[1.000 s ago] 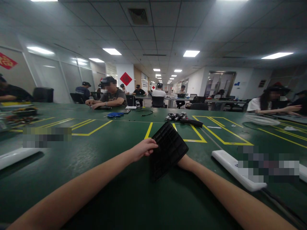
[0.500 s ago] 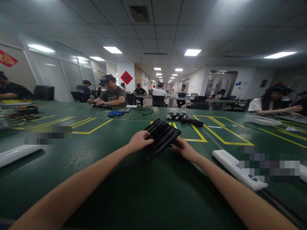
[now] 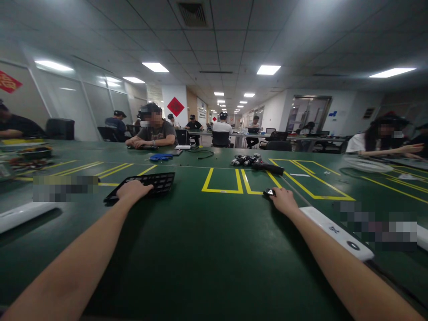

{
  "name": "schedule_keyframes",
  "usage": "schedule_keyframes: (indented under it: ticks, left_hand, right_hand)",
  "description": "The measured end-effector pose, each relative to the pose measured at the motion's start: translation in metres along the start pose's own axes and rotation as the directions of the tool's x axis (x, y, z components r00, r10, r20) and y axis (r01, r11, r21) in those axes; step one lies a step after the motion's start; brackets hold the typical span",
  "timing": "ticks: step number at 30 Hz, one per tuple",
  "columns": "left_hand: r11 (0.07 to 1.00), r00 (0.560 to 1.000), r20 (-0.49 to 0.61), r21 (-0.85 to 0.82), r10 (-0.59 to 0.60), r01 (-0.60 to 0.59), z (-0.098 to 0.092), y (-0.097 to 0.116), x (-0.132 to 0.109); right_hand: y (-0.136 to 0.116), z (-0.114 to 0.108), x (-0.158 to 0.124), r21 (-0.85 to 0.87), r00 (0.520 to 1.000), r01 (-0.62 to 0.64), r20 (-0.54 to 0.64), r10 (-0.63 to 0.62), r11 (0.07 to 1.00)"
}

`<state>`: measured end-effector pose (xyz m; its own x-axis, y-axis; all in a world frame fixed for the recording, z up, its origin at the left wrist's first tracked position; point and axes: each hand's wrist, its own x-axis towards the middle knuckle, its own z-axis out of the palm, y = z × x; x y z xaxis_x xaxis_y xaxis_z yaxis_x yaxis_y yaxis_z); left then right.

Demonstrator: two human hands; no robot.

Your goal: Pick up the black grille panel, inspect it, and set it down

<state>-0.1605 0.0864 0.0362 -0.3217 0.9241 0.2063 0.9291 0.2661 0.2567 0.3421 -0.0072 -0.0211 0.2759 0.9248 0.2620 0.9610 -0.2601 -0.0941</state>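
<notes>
My left hand [image 3: 133,190] rests on the near edge of a black keyboard frame [image 3: 150,183] that lies flat on the green table [image 3: 207,249], left of centre; its fingers curl over the frame. My right hand [image 3: 284,200] is stretched out to the right of centre, fingers closed on a small black keycap [image 3: 269,192] with a white mark, which sits on the table surface.
A white bar-shaped part [image 3: 337,232] lies just right of my right arm. A black tool [image 3: 267,168] and a cluster of small parts [image 3: 244,160] lie beyond the yellow floor-style markings. Another white part [image 3: 23,215] lies at far left. Several people sit at the far side.
The keyboard frame was held up in both hands at centre; now it lies flat on the table to the left under my left hand. My right hand has moved right onto a keycap.
</notes>
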Motion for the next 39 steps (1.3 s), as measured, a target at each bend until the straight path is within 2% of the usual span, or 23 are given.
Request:
schedule_keyframes:
  ticks: [2, 4, 6, 9, 11, 14, 16, 18, 21, 23, 25, 26, 28, 30, 31, 32, 33, 35, 39]
  left_hand:
    - [0.995, 0.998, 0.039, 0.088, -0.056, 0.052, -0.004, 0.003, -0.004]
    - [0.992, 0.999, 0.021, 0.125, -0.036, 0.033, -0.008, 0.012, -0.011]
    - [0.991, 0.996, -0.061, 0.124, 0.06, -0.052, -0.01, 0.026, -0.02]
    - [0.958, 0.953, -0.121, 0.11, 0.278, -0.266, -0.002, 0.054, -0.036]
    - [0.913, 0.91, -0.085, 0.092, 0.406, -0.398, 0.01, 0.073, -0.049]
    - [0.84, 0.845, 0.026, 0.092, 0.534, -0.534, 0.029, 0.095, -0.064]
    - [0.815, 0.821, 0.092, 0.1, 0.564, -0.571, 0.036, 0.101, -0.07]
    - [0.811, 0.817, 0.116, 0.102, 0.565, -0.576, 0.038, 0.102, -0.072]
    - [0.817, 0.83, 0.077, 0.15, 0.552, -0.557, 0.033, 0.1, -0.076]
    - [0.804, 0.821, 0.013, 0.193, 0.571, -0.562, 0.029, 0.102, -0.084]
    - [0.759, 0.767, -0.02, 0.167, 0.641, -0.629, 0.026, 0.109, -0.099]
    - [0.717, 0.722, -0.004, 0.116, 0.692, -0.687, 0.025, 0.113, -0.109]
    - [0.605, 0.603, 0.071, -0.022, 0.795, -0.796, 0.026, 0.12, -0.127]
    - [0.518, 0.5, 0.148, -0.125, 0.853, -0.846, 0.028, 0.126, -0.141]
    - [0.494, 0.47, 0.17, -0.148, 0.866, -0.857, 0.029, 0.127, -0.145]
    - [0.485, 0.458, 0.179, -0.156, 0.871, -0.861, 0.029, 0.128, -0.147]
    - [0.49, 0.464, 0.176, -0.154, 0.868, -0.858, 0.029, 0.128, -0.147]
    - [0.527, 0.511, 0.138, -0.119, 0.848, -0.842, 0.027, 0.128, -0.141]
    - [0.691, 0.697, 0.014, 0.115, 0.717, -0.714, 0.019, 0.125, -0.115]
  right_hand:
    - [-0.001, 0.0, 0.0, -0.005, 1.0, -0.006, 0.012, 0.006, 1.0]
    - [-0.003, -0.001, -0.001, -0.016, 1.0, -0.021, 0.001, 0.021, 1.0]
    - [-0.009, -0.004, -0.004, -0.035, 0.998, -0.024, -0.055, 0.022, 0.999]
    - [-0.026, -0.01, -0.013, -0.041, 0.987, 0.062, -0.149, -0.067, 0.997]
    - [-0.042, -0.012, -0.021, -0.013, 0.973, 0.175, -0.153, -0.175, 0.984]
    - [-0.062, -0.013, -0.034, 0.06, 0.936, 0.351, -0.062, -0.348, 0.934]
    - [-0.071, -0.012, -0.039, 0.112, 0.911, 0.408, 0.016, -0.412, 0.906]
    - [-0.074, -0.01, -0.041, 0.146, 0.9, 0.421, 0.054, -0.432, 0.895]
    - [-0.074, -0.008, -0.041, 0.15, 0.893, 0.434, 0.054, -0.446, 0.888]
    - [-0.073, -0.009, -0.04, 0.141, 0.891, 0.441, 0.046, -0.451, 0.886]
    - [-0.073, -0.011, -0.039, 0.135, 0.887, 0.452, 0.042, -0.461, 0.882]
    - [-0.071, -0.012, -0.037, 0.125, 0.883, 0.461, 0.033, -0.468, 0.879]
    - [-0.066, -0.016, -0.033, 0.083, 0.884, 0.466, -0.01, -0.467, 0.881]
    - [-0.057, -0.02, -0.028, 0.013, 0.909, 0.408, -0.094, -0.405, 0.913]
    - [-0.051, -0.021, -0.025, -0.021, 0.926, 0.352, -0.14, -0.352, 0.936]
    - [-0.044, -0.021, -0.023, -0.052, 0.94, 0.285, -0.178, -0.29, 0.957]
    - [-0.037, -0.021, -0.021, -0.077, 0.953, 0.214, -0.201, -0.225, 0.974]
    - [-0.025, -0.02, -0.018, -0.103, 0.978, 0.101, -0.172, -0.117, 0.99]
    - [-0.011, -0.018, -0.017, -0.106, 0.999, 0.037, -0.009, -0.038, 0.994]
